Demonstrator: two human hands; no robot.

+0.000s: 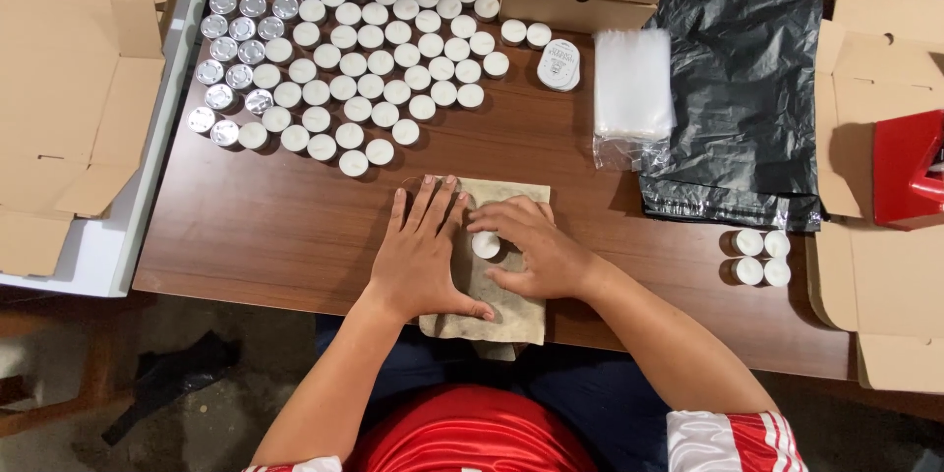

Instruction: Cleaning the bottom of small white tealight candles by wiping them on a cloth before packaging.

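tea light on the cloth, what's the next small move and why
Probably rub the tea light across the cloth: the right hand pinches it there while the left hand lies flat, pinning the cloth to the table.

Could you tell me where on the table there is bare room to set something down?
Bare wood lies left of the cloth, below the tealights, and between the right hand and four tealights. The far left is crowded.

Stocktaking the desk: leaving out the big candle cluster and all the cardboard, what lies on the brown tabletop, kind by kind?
Loose tealights: 7
Cloth: 1
Black bag: 1
Clear bag stack: 1
Round white pack: 1
Total: 11
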